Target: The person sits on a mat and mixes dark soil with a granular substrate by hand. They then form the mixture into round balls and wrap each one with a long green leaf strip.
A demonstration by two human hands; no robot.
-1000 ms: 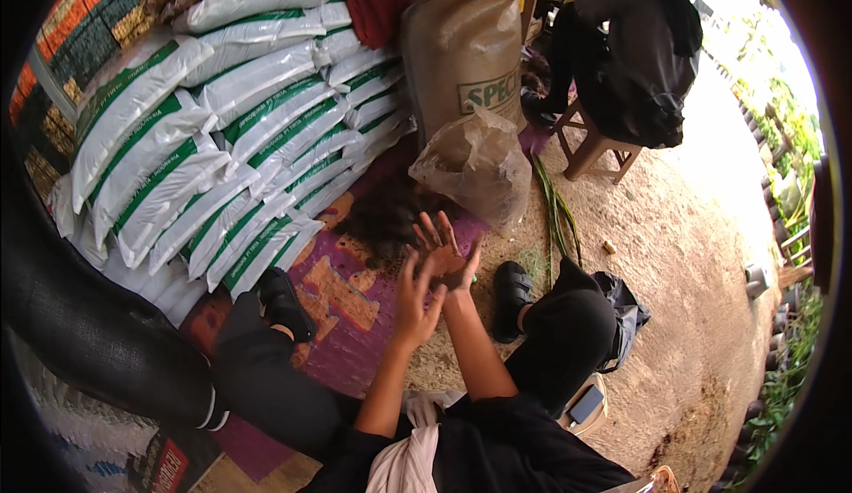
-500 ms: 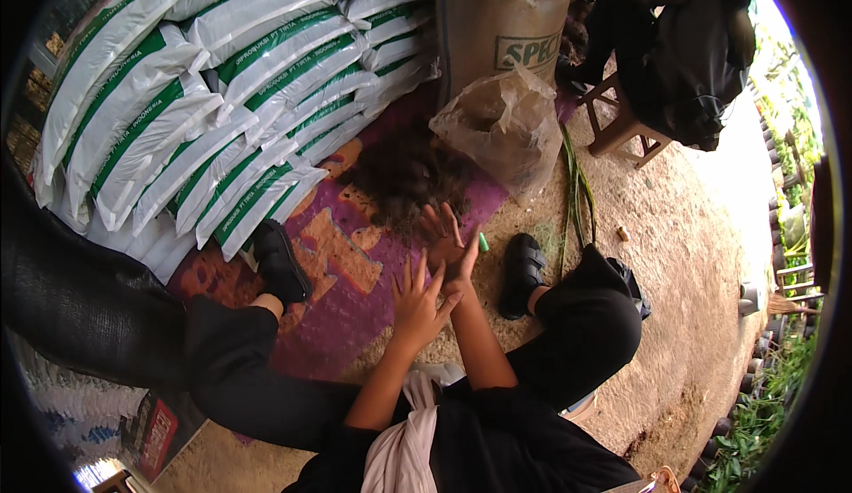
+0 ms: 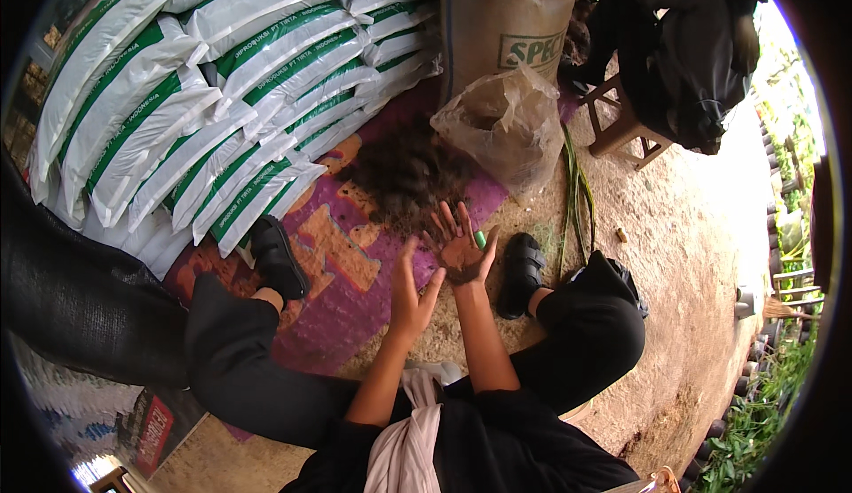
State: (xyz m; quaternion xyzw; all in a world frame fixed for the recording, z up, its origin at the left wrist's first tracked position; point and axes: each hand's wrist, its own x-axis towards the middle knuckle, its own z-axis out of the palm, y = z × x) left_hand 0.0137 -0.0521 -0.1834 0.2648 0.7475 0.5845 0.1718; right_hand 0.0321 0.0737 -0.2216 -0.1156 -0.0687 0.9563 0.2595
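Note:
My right hand (image 3: 462,252) is held palm up with its fingers stretched apart, and dark crumbs or smears cover its palm. A small green band or wrap (image 3: 480,240) sits at its thumb. Just to the left, my left hand (image 3: 413,291) is raised on edge, its fingers extended and thumb apart, holding nothing I can see. Beyond both hands, a loose heap of dark, fibrous soil-like material (image 3: 404,169) lies on a purple and orange sheet (image 3: 342,324).
White and green sacks (image 3: 293,67) are stacked at the left. A large brown sack (image 3: 506,14) and a crumpled clear plastic bag (image 3: 506,125) stand past the heap. Another person in dark clothes (image 3: 683,49) is beside a brown stool (image 3: 621,125). Long green leaves (image 3: 574,191) lie on the ground.
My hands were touching, the left across the right wrist and palm. Now they are apart, with the left turned on edge and the right palm opened upward, showing the dark crumbs.

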